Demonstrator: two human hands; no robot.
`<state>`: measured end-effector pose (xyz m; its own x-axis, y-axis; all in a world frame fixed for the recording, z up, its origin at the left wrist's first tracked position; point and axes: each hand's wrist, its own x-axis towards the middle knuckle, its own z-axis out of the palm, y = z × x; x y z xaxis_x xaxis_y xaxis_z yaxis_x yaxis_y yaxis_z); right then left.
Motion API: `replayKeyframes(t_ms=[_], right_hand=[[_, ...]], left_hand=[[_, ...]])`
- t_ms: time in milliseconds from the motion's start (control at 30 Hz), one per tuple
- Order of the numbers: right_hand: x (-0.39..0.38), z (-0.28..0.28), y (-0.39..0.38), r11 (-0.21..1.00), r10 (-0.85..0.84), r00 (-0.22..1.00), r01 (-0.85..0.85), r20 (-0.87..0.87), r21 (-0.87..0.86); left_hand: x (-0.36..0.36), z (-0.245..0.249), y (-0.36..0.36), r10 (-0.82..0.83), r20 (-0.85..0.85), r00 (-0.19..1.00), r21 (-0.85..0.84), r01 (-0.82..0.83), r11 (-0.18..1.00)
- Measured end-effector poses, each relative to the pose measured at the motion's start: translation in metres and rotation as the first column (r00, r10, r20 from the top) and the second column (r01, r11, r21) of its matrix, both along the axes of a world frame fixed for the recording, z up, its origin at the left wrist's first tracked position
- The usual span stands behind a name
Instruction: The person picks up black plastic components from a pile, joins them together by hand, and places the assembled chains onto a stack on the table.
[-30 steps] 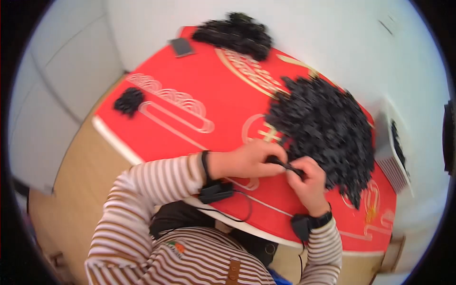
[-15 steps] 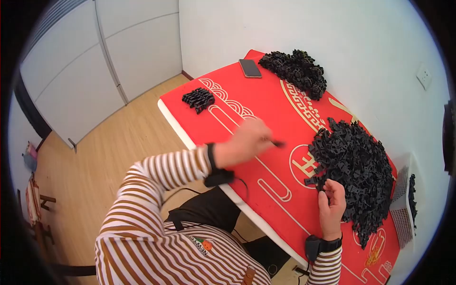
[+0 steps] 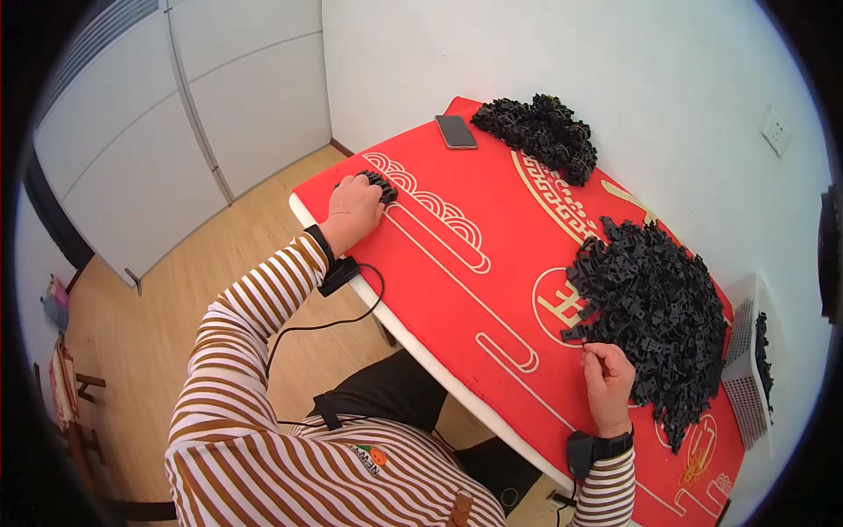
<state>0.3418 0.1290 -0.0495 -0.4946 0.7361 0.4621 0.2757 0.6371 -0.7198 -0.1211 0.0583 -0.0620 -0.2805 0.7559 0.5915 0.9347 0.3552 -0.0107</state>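
Note:
My left hand (image 3: pixel 355 209) reaches to the left part of the table, its fingers closed over a small neat stack of black plastic pieces (image 3: pixel 379 183). The hand hides most of that stack, and the single piece it carried cannot be told apart from the rest. On the other side, my right hand (image 3: pixel 609 386) is held in a pinch at the near-left border of a big loose pile of black plastic pieces (image 3: pixel 672 307). Whatever lies between those fingertips is too small or hidden to make out.
A red patterned cloth (image 3: pixel 457 290) covers the table. Toward the back lie a phone (image 3: pixel 456 132) and a heap of bundled black pieces (image 3: pixel 540 136). At right, a white perforated basket (image 3: pixel 745 378) holds black pieces, near some yellowish rubber bands (image 3: pixel 695 468). A cable (image 3: pixel 351 318) hangs from my left wrist.
My left hand has moved from mid-table with a black piece to the stack at the left. The right hand stays by the pile, its fingers now pinched more tightly.

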Motion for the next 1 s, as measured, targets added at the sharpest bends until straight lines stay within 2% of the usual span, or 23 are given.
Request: replayKeyframes(t_ms=[33, 133, 200, 267, 367, 467, 533, 600, 667, 867, 967, 1000], right_hand=[[0.0, 0.0, 0.001, 1.0, -0.006, 1.0, 0.006, 0.011, -0.003], [-0.002, 0.002, 0.001, 0.998, 0.023, 1.0, -0.024, 0.014, 0.062], [0.002, 0.001, 0.003, 0.99, 0.016, 0.999, -0.02, 0.031, 0.138], [0.007, 0.002, 0.004, 0.986, 0.008, 1.0, -0.005, -0.018, 0.165], [0.013, 0.006, 0.009, 0.989, -0.104, 0.993, 0.11, -0.061, 0.102], [0.021, 0.0, 0.022, 0.982, -0.161, 0.977, 0.173, -0.14, 0.079], [0.023, -0.006, 0.028, 0.974, -0.185, 0.968, 0.204, -0.171, 0.096], [0.026, -0.007, 0.032, 0.969, -0.216, 0.96, 0.233, -0.179, 0.085], [0.029, -0.003, 0.032, 0.959, -0.234, 0.959, 0.255, -0.157, 0.125], [0.033, 0.003, 0.032, 0.949, -0.24, 0.963, 0.26, -0.125, 0.18], [0.033, 0.006, 0.033, 0.942, -0.216, 0.975, 0.223, -0.055, 0.25], [0.033, 0.005, 0.033, 0.942, -0.211, 0.976, 0.215, -0.047, 0.256]], left_hand=[[-0.002, -0.001, 0.001, 0.002, -0.02, 1.0, -0.005, -0.002, 1.0], [0.007, 0.02, 0.002, 0.114, 0.056, 0.992, -0.264, -0.096, 0.96], [0.008, 0.019, 0.005, 0.109, 0.029, 0.994, -0.218, -0.1, 0.971], [-0.006, 0.005, 0.008, 0.018, -0.067, 0.998, -0.074, -0.023, 0.997], [0.025, 0.016, 0.015, -0.168, -0.089, 0.982, 0.183, 0.182, 0.966], [0.094, 0.034, 0.024, -0.457, 0.201, 0.867, 0.03, 0.46, 0.887], [0.143, 0.035, 0.034, -0.532, 0.488, 0.692, -0.021, 0.619, 0.785], [0.189, 0.035, 0.045, -0.678, 0.445, 0.585, -0.043, 0.77, 0.636], [0.229, 0.031, 0.059, -0.735, 0.446, 0.51, -0.04, 0.832, 0.553], [0.285, 0.005, 0.099, -0.694, 0.43, 0.577, -0.221, 0.813, 0.539], [0.281, -0.001, 0.106, -0.675, 0.505, 0.538, -0.195, 0.833, 0.518], [0.277, 0.001, 0.106, -0.628, 0.603, 0.492, -0.164, 0.847, 0.506]])
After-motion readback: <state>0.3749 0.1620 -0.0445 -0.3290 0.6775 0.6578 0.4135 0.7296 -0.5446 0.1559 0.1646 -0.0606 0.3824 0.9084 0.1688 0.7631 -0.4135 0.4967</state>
